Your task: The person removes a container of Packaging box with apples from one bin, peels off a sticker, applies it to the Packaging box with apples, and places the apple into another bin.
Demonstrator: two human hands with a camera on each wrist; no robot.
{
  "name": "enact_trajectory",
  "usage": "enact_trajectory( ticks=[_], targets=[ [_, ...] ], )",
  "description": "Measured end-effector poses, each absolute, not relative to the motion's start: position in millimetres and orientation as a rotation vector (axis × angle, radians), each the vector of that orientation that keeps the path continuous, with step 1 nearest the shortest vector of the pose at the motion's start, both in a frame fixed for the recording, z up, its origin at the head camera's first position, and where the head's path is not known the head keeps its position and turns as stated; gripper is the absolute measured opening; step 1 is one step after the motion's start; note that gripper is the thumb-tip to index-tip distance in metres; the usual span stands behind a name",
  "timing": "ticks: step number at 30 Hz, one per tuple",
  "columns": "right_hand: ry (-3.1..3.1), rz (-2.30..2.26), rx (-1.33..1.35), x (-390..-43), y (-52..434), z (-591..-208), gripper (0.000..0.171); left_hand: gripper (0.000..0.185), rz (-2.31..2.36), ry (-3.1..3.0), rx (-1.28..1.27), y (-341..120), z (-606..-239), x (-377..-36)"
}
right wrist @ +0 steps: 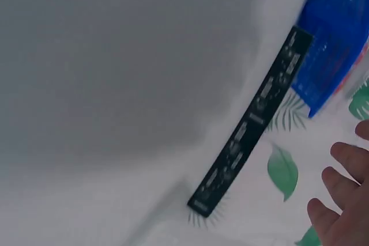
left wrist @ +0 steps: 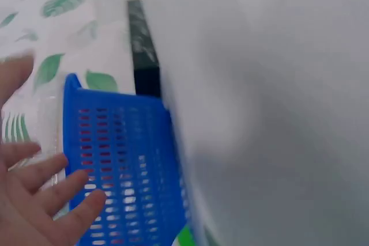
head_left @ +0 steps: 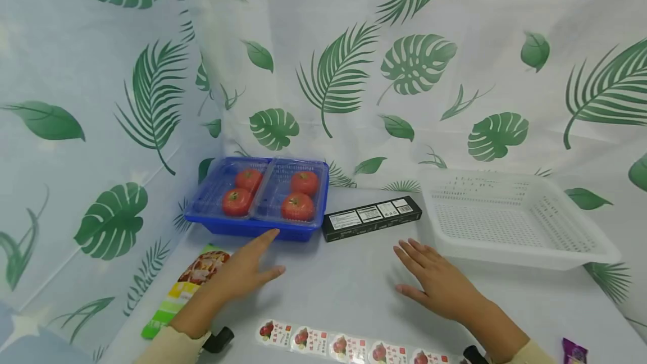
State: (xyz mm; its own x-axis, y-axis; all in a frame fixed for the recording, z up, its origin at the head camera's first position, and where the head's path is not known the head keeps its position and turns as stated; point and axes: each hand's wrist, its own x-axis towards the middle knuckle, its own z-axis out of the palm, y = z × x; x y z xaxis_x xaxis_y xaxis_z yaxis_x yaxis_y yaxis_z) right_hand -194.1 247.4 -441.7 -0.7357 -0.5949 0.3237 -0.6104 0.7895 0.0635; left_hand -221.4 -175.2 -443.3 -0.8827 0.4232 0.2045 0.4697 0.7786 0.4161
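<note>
My left hand (head_left: 246, 267) hovers flat over the table with fingers straight, its index tip close to the front wall of a blue basket (head_left: 255, 228). In the basket lie two clear plastic trays holding red tomatoes (head_left: 297, 205). My right hand (head_left: 436, 277) is spread open above the table, holding nothing, between a long black box (head_left: 372, 217) and a white basket (head_left: 510, 221). The left wrist view shows the blue basket (left wrist: 130, 168) beside my fingers (left wrist: 43, 194). In the right wrist view the black box (right wrist: 251, 131) lies left of my fingertips (right wrist: 340, 200).
A colourful printed packet (head_left: 184, 288) lies under my left forearm. A strip of tomato stickers (head_left: 349, 347) runs along the near table edge. A purple wrapper (head_left: 574, 351) sits at the right corner. Leaf-patterned cloth walls close in at the back and left.
</note>
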Motion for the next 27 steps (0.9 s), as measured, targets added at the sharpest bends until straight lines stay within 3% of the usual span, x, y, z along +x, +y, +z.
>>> enact_trajectory(
  ticks=[6, 10, 18, 22, 27],
  targets=[
    [-2.825, 0.381, 0.813, -220.5, 209.6, -439.1, 0.069, 0.071, -1.949, -2.55, -0.273, -183.0, -431.7, -230.1],
    [-2.913, 0.557, 0.735, -243.4, 183.8, -433.2, 0.07, 0.071, -2.414, -2.245, -0.065, -188.1, -422.1, -233.6],
    [-2.969, 0.907, 0.675, -300.4, 129.8, -412.0, 0.073, 0.082, -2.971, -1.734, 0.03, -200.0, -414.6, -238.3],
    [-3.002, 1.036, 0.575, -327.3, 105.2, -407.4, 0.08, 0.093, -3.072, -1.601, 0.105, -202.3, -409.4, -242.9],
    [-3.012, 1.167, 0.525, -350.0, 82.8, -406.7, 0.086, 0.09, -3.144, -1.515, 0.1, -200.3, -404.9, -246.9]
  ],
)
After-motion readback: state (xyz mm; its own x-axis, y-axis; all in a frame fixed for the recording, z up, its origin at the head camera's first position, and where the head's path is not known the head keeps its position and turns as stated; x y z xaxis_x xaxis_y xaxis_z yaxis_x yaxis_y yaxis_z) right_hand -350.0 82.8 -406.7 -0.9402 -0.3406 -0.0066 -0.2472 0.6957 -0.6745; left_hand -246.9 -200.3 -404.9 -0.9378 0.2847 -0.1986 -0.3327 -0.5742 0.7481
